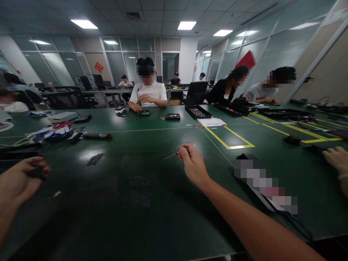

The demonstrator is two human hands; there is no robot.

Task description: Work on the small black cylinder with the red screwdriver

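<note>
Down at the lower left edge of the frame, the left hand (19, 179) curls around a small dark object (36, 172), fingers folded over it so that only a dark corner shows; what the object is cannot be told. Above it, in the middle left, a heap of cables and tools with a red-handled piece (62, 125) lies on the green table (141, 174), and just to its right rests a dark pen-shaped tool (97, 136). Further toward the centre, the right hand (193, 165) hangs above the table with its forearm running down to the lower right corner; thumb and forefinger pinch the red end of a thin screwdriver (172, 156), whose fine metal shaft points left and slightly down, clear of the tabletop. Behind it, at the upper centre, a person in a white shirt (148, 93) sits across the table with both hands near a small device. Right of centre, a black tray (198, 111) stands beside a white sheet (211, 122), and yellow tape lines (231, 139) mark out a rectangle on the table. At the far right edge, another person's hand (337, 157) rests on the surface.
</note>
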